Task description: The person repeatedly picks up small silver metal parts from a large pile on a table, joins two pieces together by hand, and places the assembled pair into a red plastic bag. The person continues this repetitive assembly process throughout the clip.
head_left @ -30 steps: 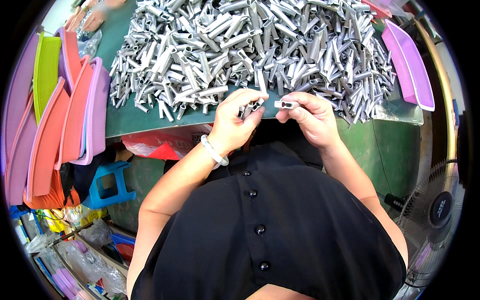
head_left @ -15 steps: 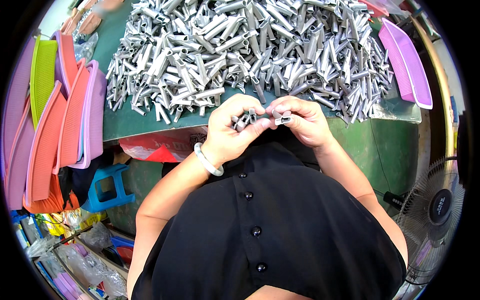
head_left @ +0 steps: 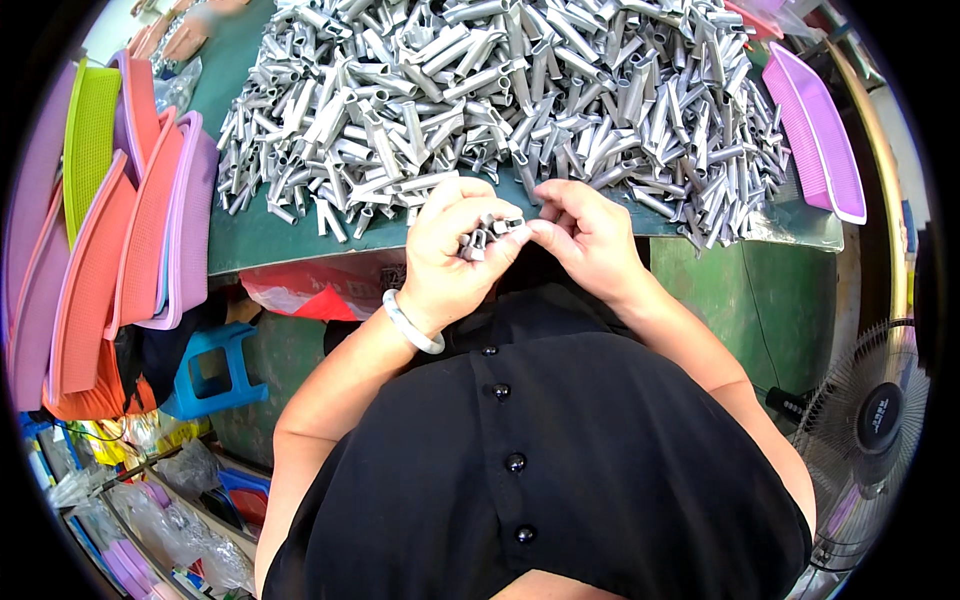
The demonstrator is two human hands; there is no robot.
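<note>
My left hand (head_left: 452, 232), with a pale bracelet on the wrist, is closed around several short grey metal tubes (head_left: 484, 240). Their hollow ends poke out between thumb and fingers. Close beside it on the right is my right hand (head_left: 592, 238), its fingers loosely bent and a gap between thumb and forefinger. The right thumb's tip meets the left fingertips by the end of one tube; nothing shows in the right hand's grip. Just beyond both hands a big heap of similar grey metal tubes (head_left: 480, 100) covers much of the green table (head_left: 240, 245).
Stacked plastic baskets (head_left: 95, 255) in pink, purple and green stand at the left, above a blue stool (head_left: 215, 372). A purple basket (head_left: 815, 135) lies at the table's right end. A fan (head_left: 875, 420) stands at the lower right. A red bag (head_left: 310, 292) sits under the table edge.
The tube that was in my right fingers now lies with the others at my left hand. My right hand's thumb and forefinger have spread apart.
</note>
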